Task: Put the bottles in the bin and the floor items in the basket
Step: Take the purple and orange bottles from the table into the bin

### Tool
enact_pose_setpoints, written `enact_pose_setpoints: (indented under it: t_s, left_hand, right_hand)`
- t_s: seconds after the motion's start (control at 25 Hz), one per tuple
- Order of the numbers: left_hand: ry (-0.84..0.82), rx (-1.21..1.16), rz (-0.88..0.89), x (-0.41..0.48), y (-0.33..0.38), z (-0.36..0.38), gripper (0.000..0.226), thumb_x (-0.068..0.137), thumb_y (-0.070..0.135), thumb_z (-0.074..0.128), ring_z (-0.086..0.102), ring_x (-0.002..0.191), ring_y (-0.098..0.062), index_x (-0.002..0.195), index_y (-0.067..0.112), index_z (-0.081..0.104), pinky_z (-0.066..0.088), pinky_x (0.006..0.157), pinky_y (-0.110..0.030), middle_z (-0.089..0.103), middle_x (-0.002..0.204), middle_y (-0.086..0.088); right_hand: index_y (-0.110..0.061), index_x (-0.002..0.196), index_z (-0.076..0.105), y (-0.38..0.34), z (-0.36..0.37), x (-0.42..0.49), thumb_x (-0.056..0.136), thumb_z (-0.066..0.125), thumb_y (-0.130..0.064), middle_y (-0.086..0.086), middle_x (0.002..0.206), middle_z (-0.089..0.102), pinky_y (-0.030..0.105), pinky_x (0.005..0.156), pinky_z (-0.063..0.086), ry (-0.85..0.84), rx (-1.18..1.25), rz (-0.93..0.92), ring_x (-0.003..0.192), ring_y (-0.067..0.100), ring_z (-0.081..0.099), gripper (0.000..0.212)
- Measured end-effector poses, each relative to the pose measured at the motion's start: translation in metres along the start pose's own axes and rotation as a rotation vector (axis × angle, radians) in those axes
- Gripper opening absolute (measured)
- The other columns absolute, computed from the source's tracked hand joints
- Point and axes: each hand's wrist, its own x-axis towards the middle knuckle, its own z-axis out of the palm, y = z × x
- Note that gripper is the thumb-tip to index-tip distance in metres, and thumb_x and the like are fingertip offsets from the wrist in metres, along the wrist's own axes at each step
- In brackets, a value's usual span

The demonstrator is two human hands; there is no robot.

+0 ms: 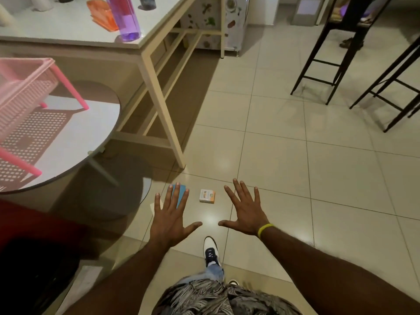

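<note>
L hand [171,226] & R hand [246,214] hovered w/ fingers splayed wide, holding nothing, prob. poised to grab blue card [180,196] & small box [207,195] at 12 o'clock for pink basket [25,96] at 10 o'clock.

Tiled floor [295,167], wht table [68,28], prob. blk stools [357,12]

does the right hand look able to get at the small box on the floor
Probably yes: the right hand is open and empty, and the small box lies uncovered on bare tile with nothing between them.
</note>
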Motion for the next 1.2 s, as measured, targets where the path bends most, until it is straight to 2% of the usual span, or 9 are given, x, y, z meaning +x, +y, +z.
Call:
enact_pose_setpoints:
  t_s: [0.12,0.28,0.48,0.6,0.72,0.88,1.2]
  left_hand:
    - [0.017,-0.005,0.038,0.056,0.004,0.000,0.106,0.078,0.091,0.019,0.002,0.154,-0.032,0.158,0.022,0.017,-0.002,0.119,-0.062,0.003,0.167,-0.012]
    - [0.082,-0.037,0.019,0.137,-0.008,-0.005,0.107,0.079,0.091,0.024,-0.002,0.154,-0.031,0.158,0.020,0.016,-0.002,0.119,-0.064,0.003,0.168,-0.012]
    - [0.086,-0.019,-0.018,0.224,-0.027,-0.023,0.108,0.077,0.092,0.017,-0.008,0.154,-0.032,0.159,0.023,0.008,-0.001,0.118,-0.066,-0.007,0.167,-0.012]
    - [0.107,0.008,-0.047,0.274,-0.033,-0.037,0.107,0.077,0.092,0.011,-0.015,0.153,-0.031,0.158,0.023,-0.003,-0.003,0.118,-0.066,-0.017,0.166,-0.011]
    - [0.110,0.033,-0.117,0.321,-0.035,-0.038,0.107,0.077,0.092,0.010,-0.014,0.153,-0.031,0.158,0.023,-0.006,-0.001,0.118,-0.064,-0.018,0.166,-0.012]
    - [0.120,0.026,-0.250,0.383,-0.024,-0.038,0.108,0.078,0.092,0.014,-0.005,0.154,-0.032,0.159,0.021,0.004,0.002,0.118,-0.065,-0.008,0.167,-0.013]
    - [0.188,0.007,-0.543,0.491,0.005,-0.100,0.109,0.076,0.094,0.011,-0.011,0.153,-0.031,0.158,0.024,0.000,-0.004,0.118,-0.063,-0.012,0.166,-0.013]
  right_hand:
    - [-0.035,0.154,-0.018,0.020,-0.015,0.036,0.070,0.038,-0.092,0.003,0.162,-0.028,0.060,0.114,-0.018,0.007,-0.025,0.022,0.151,0.026,-0.023,0.116]
    - [-0.037,0.150,-0.024,0.054,-0.046,0.094,0.071,0.034,-0.093,0.003,0.162,-0.029,0.061,0.116,-0.017,0.032,-0.059,0.033,0.151,0.026,-0.023,0.113]
    - [-0.036,0.153,-0.019,0.083,-0.094,0.174,0.070,0.029,-0.094,0.005,0.163,-0.027,0.064,0.117,-0.012,0.084,-0.110,0.006,0.152,0.027,-0.021,0.112]
    - [-0.034,0.155,-0.015,0.101,-0.116,0.222,0.071,0.030,-0.093,0.005,0.164,-0.025,0.064,0.117,-0.011,0.100,-0.126,-0.039,0.152,0.027,-0.019,0.112]
    - [-0.033,0.156,-0.012,0.127,-0.132,0.276,0.072,0.034,-0.091,0.006,0.164,-0.023,0.064,0.117,-0.011,0.086,-0.124,-0.097,0.152,0.027,-0.018,0.113]
    - [-0.032,0.156,-0.013,0.176,-0.159,0.349,0.073,0.036,-0.090,0.008,0.165,-0.021,0.064,0.117,-0.011,0.057,-0.178,-0.212,0.153,0.029,-0.017,0.113]
    - [-0.030,0.158,-0.007,0.251,-0.259,0.482,0.073,0.042,-0.088,0.008,0.166,-0.017,0.061,0.117,-0.011,0.080,-0.272,-0.507,0.153,0.029,-0.014,0.113]
